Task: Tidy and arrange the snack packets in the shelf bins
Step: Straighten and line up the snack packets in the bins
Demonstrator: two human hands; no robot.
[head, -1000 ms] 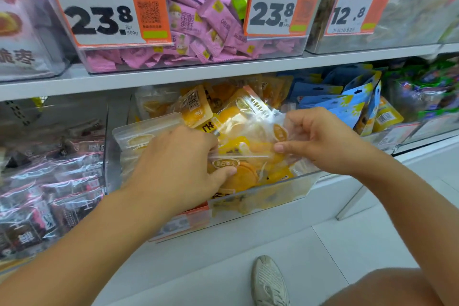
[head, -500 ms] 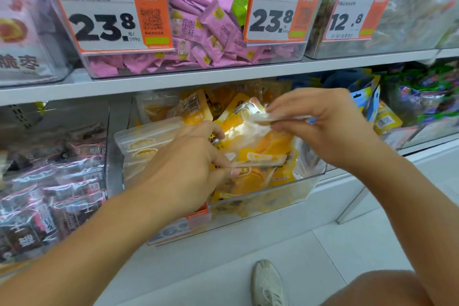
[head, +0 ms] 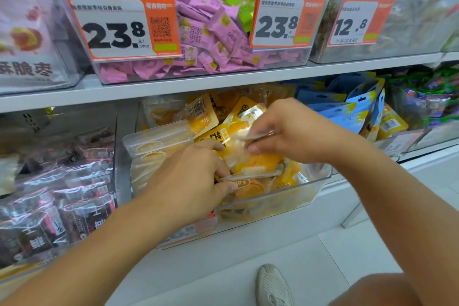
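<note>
A clear plastic bin [head: 285,202] on the lower shelf holds several yellow snack packets [head: 203,114]. My left hand [head: 188,181] is in the bin's front left and grips a yellow packet [head: 250,181] by its clear edge. My right hand [head: 295,131] hovers above the middle of the bin and pinches the clear top edge of another yellow packet [head: 246,141], lifted a little over the pile. A stack of pale packets [head: 154,146] stands upright at the bin's left side.
The shelf above carries a bin of pink packets [head: 213,32] with orange price tags [head: 121,25]. Blue packets [head: 347,107] fill the bin to the right, dark packets [head: 62,194] the bin to the left. My shoe [head: 273,285] rests on the white floor below.
My right hand has lifted a packet by its top edge, up and slightly left over the pile. My left hand has stayed at the bin's front, still holding its packet.
</note>
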